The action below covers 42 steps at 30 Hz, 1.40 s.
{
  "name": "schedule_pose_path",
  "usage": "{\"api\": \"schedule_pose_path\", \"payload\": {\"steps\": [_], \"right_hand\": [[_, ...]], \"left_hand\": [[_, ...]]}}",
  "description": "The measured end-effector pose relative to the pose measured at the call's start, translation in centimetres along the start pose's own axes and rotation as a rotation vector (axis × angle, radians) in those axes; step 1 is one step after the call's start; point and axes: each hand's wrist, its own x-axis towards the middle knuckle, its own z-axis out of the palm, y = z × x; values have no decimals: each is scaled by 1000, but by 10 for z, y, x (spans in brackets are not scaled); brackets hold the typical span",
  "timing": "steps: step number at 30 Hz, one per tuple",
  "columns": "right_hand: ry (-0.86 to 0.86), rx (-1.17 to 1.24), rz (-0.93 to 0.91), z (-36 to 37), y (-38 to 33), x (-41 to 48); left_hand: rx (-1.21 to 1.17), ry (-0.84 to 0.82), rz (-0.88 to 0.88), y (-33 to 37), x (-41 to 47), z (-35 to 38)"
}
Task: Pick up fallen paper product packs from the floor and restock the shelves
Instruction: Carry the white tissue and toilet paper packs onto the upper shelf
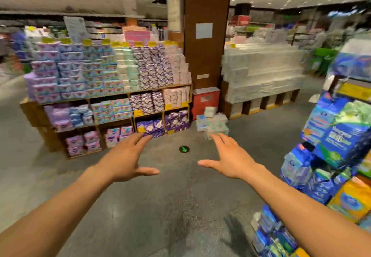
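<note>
The fallen packs (212,122) lie in a loose heap on the floor (160,206), at the foot of the brown pillar (206,36), just beside a red box (205,100) and the right end of the wooden shelves (112,98). They are well ahead of both hands. The left hand (128,156) and right hand (226,160) are held out palm-down and hold nothing, fingers (218,138) straight and spread apart, thumbs turned inward. The step in hand looks like the approach, and it would go best by walking past the green arrow marker (184,149) and crouching close before reaching. Each pack is then best taken from both sides with flat palms, starting at the top of the heap so that nothing slides. The packs appear to be soft, film-wrapped blocks in pale white, blue and mint, so they are probably light, squashy and a little slippery, and a broad grip should suit them better than a pinch. The shelves are boxy timber compartments packed with similar rectangular packs in purple, blue and pink. The floor is smooth speckled grey. Motion blur hides the print on the packs.
</note>
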Motion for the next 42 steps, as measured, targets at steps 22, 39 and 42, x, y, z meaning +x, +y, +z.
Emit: {"api": "schedule_pose_path", "payload": {"steps": [22,39,42], "right_hand": [[-112,15,261,22,291,591],[-189,65,435,10,586,1005],[-210,79,429,26,654,1089]], "left_hand": [[-167,-165,166,-78,688,168],[-167,-279,348,-75,1243,276],[-215,-318,267,-67,1321,316]]}}
